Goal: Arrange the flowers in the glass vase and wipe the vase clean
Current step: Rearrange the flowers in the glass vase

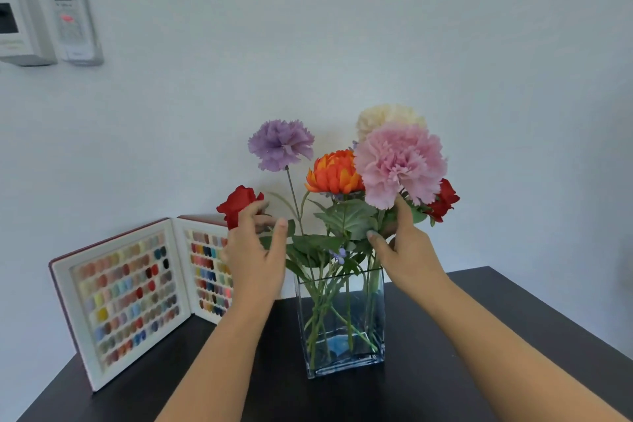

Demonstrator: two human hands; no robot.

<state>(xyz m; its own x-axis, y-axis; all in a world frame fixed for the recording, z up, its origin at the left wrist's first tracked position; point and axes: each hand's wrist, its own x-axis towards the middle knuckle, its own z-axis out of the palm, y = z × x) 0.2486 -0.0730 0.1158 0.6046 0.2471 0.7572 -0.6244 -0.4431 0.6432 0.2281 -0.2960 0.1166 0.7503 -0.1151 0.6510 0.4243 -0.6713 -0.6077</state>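
A rectangular glass vase (pixel 342 325) is standing upright on a dark table (pixel 479 353), near the middle of the scene and close to the near edge of view. Green stems are crossing inside it, and something blue is showing through the glass at the bottom.

The flowers are fanning out above the rim. A purple bloom (pixel 280 144) is rising tallest on the left, an orange one (pixel 334 172) is sitting in the centre, a big pink one (pixel 400 164) is leaning to the right in front of a cream one (pixel 387 116), and a red rose (pixel 443 200) is poking out on the far right. A second rose (pixel 238 204) is hanging out low on the left.

The left hand (pixel 255 257) is reaching up beside that left rose, its fingers spread wide and loosely curled, the upper fingertips touching the petals; whether it is actually gripping the stem I cannot tell. The right hand (pixel 407 250) is reaching in under the pink bloom, with the thumb and fingers closing around stems and leaves just below the flower head.

An open swatch book (pixel 130 298) of coloured nail tips is standing on the table at the left against the wall, partly behind the left hand. Two white wall units (pixel 44 20) are hanging at far upper left.
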